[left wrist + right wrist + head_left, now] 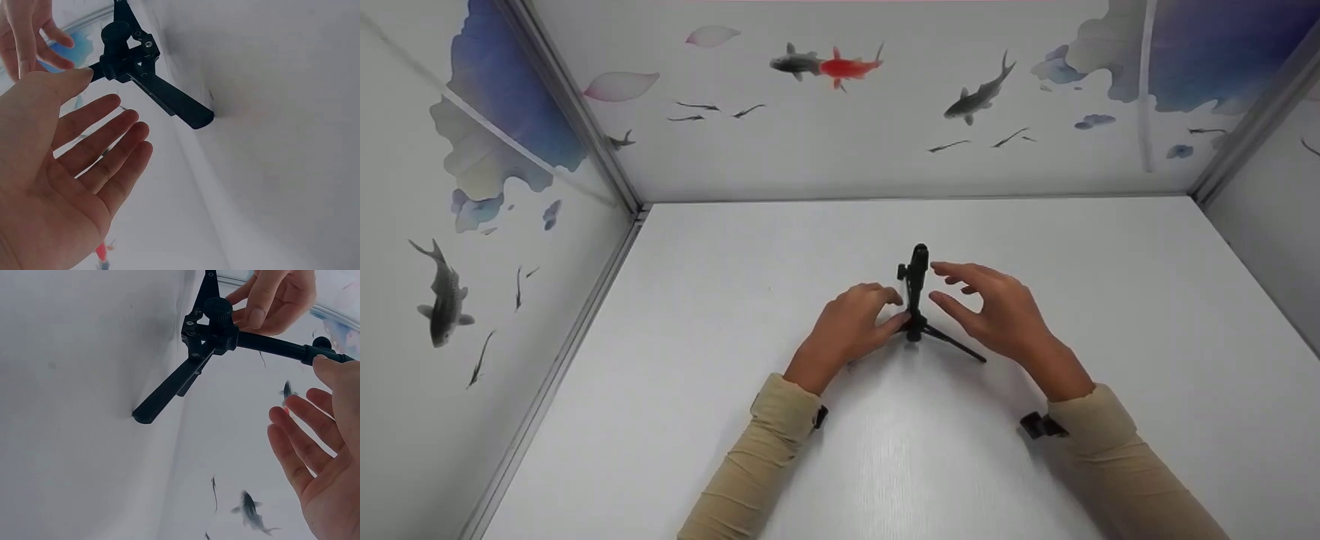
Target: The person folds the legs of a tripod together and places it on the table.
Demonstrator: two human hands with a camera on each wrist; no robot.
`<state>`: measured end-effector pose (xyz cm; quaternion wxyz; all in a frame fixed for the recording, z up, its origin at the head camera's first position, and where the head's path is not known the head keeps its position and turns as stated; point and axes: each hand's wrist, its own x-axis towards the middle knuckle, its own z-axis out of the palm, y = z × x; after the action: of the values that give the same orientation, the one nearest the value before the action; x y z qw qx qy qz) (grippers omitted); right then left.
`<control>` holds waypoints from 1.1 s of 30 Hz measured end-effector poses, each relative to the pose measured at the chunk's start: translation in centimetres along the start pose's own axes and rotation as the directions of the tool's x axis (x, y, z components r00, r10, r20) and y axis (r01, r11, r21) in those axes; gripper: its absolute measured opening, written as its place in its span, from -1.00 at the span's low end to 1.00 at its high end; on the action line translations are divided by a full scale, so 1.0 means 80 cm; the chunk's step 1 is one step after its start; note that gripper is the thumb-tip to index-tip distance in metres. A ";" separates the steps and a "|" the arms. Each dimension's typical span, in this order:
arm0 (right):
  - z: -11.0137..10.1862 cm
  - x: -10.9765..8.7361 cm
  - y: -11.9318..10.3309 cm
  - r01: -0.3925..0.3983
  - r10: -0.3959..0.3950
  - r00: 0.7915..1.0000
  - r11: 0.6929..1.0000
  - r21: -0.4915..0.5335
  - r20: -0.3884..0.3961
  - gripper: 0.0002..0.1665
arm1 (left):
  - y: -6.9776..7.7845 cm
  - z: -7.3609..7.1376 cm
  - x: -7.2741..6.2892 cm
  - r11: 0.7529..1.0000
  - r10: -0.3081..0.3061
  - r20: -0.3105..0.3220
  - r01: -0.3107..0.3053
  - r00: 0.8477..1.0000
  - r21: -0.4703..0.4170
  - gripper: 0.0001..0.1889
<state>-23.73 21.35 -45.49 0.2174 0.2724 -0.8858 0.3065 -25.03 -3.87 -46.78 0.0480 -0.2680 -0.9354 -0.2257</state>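
Note:
A small black tripod (916, 300) stands upright on the white tabletop, its legs spread. One leg (956, 347) points toward the front right. My left hand (851, 322) is at the left of its lower column, the thumb close to the leg hub; contact there is unclear. To the right of the column, my right hand (1005, 311) hovers with fingers and thumb apart and a gap before the tripod. Both wrist views show loosely extended fingers. A round knob (218, 309) sits under the hub (115, 62). The far leg is partly hidden.
The white table (660, 435) is bounded by a back panel (840, 157) and a left panel (397, 195), both printed with fish. Metal framing (607, 165) runs along the corner. A dark wrist device (1042, 425) sits at the right cuff.

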 end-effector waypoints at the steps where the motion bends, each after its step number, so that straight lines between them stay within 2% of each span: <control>1: 0.000 0.000 -0.001 0.000 0.000 1.000 1.000 0.004 -0.001 -0.45 | 0.000 0.001 0.000 1.000 0.003 0.005 -0.003 1.000 -0.005 -0.67; 10: 0.004 -0.001 -0.003 0.041 -0.041 0.999 0.999 0.008 0.001 -0.44 | 0.001 0.006 0.002 1.000 0.001 0.069 0.001 0.998 -0.030 -0.83; 17: 0.008 -0.002 -0.007 0.054 -0.054 0.999 0.998 0.038 -0.003 -0.47 | 0.003 0.007 0.002 0.999 0.020 0.074 -0.018 0.997 -0.028 -0.87; 26: 0.016 0.000 -0.012 0.027 -0.025 1.000 0.988 0.149 -0.014 -0.56 | 0.003 0.009 0.002 0.999 0.042 0.069 -0.041 0.997 -0.015 -0.90; 33: 0.024 0.006 -0.021 -0.031 0.041 0.998 0.979 0.204 -0.045 -0.61 | 0.004 0.007 0.004 0.999 0.040 0.079 -0.040 0.996 -0.004 -0.90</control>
<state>-23.43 18.80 -45.87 0.2045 0.2697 -0.8490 0.4058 -25.08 -3.21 -47.12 0.0151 -0.2953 -0.9308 -0.2151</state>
